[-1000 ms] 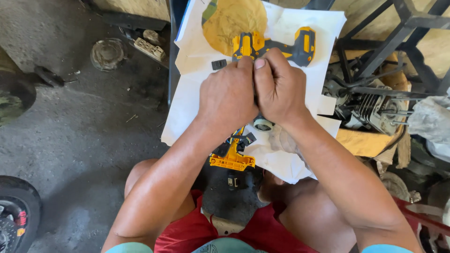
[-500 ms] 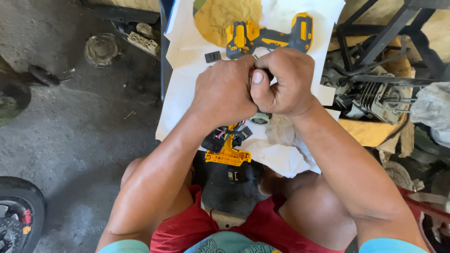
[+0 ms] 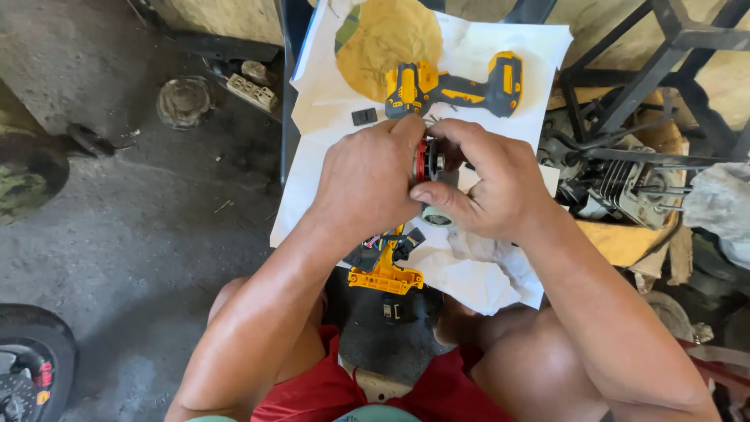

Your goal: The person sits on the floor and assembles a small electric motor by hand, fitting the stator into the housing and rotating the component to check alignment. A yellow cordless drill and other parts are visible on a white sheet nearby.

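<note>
My left hand [image 3: 367, 180] and my right hand [image 3: 488, 184] meet over a white sheet of paper [image 3: 516, 39], both gripping a small round motor part with a red ring [image 3: 426, 160]. A pale cylindrical piece [image 3: 437, 216] shows just under my right thumb. Beyond my hands lies a yellow and black drill housing half [image 3: 457, 86] on a yellowish stain. A small black switch piece [image 3: 364, 116] lies left of it. Below my hands a yellow base with wires [image 3: 387, 270] hangs over a black battery-like block [image 3: 387, 320] in my lap.
A crumpled cloth [image 3: 488, 258] lies on the paper near my right wrist. An engine with cooling fins [image 3: 625, 187] and a black metal frame [image 3: 664, 47] stand at the right. A tyre [image 3: 31, 363] and a round metal disc [image 3: 183, 100] lie on the concrete floor at the left.
My hands have drawn slightly apart, and the red-ringed motor part now shows between the fingers. The view has shifted a little.
</note>
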